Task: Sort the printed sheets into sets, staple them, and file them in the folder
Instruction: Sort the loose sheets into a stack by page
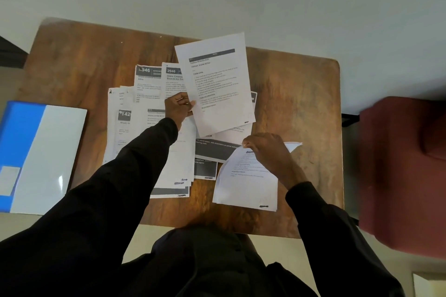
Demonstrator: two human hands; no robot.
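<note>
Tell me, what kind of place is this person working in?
Likely a home or small office corner: a small wooden table strewn with printed sheets, a blue-and-white folder at its left edge, and a red upholstered seat beside it.

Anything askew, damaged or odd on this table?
Nothing damaged. The loose sheets lie in a skewed, overlapping spread on the table, and the set that the right hand pinches is bent at its top corner. The left hand holds a sheet tilted.

table (72, 65) is brown wood grain; sheets (154, 128) white with black print and dark grey header bars; folder (36, 152) blue and white; sleeves (115, 188) black; chair (400, 164) dark red
</note>
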